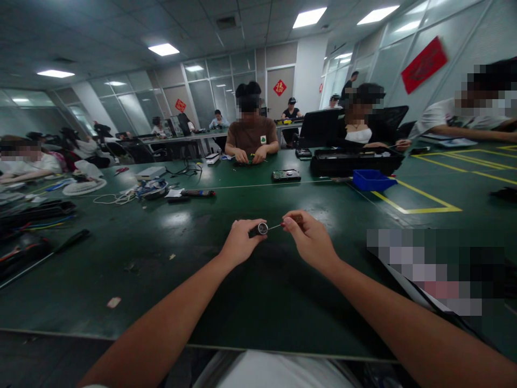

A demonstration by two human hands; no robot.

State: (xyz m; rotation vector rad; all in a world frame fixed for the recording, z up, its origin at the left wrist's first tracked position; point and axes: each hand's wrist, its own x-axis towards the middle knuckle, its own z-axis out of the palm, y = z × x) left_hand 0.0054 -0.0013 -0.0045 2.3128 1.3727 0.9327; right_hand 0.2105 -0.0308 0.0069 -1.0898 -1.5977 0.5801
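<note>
My left hand (241, 240) is closed around a small dark cylinder with a silvery ring at its end (262, 229); the ringed end faces right and toward me. In my right hand (309, 237) is a screwdriver (277, 226) with a thin metal shaft and a reddish-brown handle, mostly covered by the fingers. Its shaft points left, and the tip is at or very near the rim of the ringed end; contact cannot be made out. Both hands are held above the green table (250, 302).
A long screwdriver (72, 241) and cables (149, 189) lie to the left. Farther off are a circuit-board device (286, 175), a blue bin (372, 180) and a long black casing (355, 161). A partly blurred flat object (428, 275) lies right. Co-workers sit across the table.
</note>
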